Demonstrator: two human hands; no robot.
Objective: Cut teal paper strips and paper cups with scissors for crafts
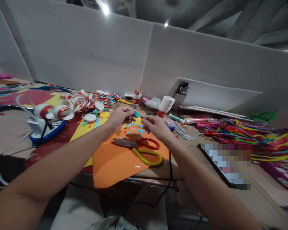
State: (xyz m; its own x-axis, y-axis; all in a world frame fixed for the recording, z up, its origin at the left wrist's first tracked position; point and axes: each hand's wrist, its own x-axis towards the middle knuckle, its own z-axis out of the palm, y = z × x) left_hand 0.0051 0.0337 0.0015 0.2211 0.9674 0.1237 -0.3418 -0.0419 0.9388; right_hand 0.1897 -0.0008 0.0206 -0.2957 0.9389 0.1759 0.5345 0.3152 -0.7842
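My left hand (121, 118) pinches a small teal piece of paper (136, 114) between thumb and fingertips. Close by on the right, my right hand (156, 126) has its fingers curled together; whatever they hold, if anything, is too small or hidden to see. Beneath both hands, teal paper scraps (140, 126) lie scattered over an orange sheet (115, 167). Scissors (127, 143) with one red and one yellow handle rest on that sheet, blades pointing left. Yellow paper (79, 135) shows under my left forearm.
Cut paper-cup rings (63, 111) and a power strip (49, 132) occupy the left. Behind my hands stand stacked paper cups (167, 103) and a bottle (181, 94). To the right are bright fuzzy strips (227, 131) and a blurred-out tablet-like device (227, 166). White panels (93, 51) rise behind.
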